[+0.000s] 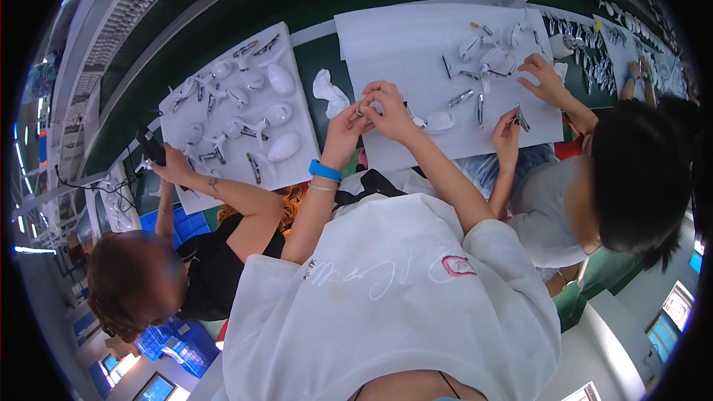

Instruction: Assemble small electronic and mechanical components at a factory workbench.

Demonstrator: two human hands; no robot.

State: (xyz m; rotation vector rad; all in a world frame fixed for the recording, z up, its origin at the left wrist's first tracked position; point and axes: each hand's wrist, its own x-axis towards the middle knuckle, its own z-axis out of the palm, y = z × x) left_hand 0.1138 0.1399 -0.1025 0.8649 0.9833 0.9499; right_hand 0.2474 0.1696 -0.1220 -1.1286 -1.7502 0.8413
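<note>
My left hand (pixel 346 128), with a blue band on its wrist, meets my right hand (pixel 388 113) over the near left edge of the white-covered worktable (pixel 386 59). The fingers of both hands are bent and pressed together at the tips. Whatever they pinch is too small or hidden to name. A small shiny ring shape shows between them; I cannot tell whether it is worn or held. Just left of my hands lies a crumpled white cloth (pixel 329 93). To the right of my right forearm is a white, rounded oval part (pixel 439 121) with a shiny metal end.
At left, a co-worker's hand (pixel 175 165) grips a black tool (pixel 151 146) beside a white board (pixel 293 108) with several white oval and metal parts. At right, another co-worker's hand (pixel 507 137) holds a shiny metal piece (pixel 523 118). Metal pieces (pixel 460 97) lie between us.
</note>
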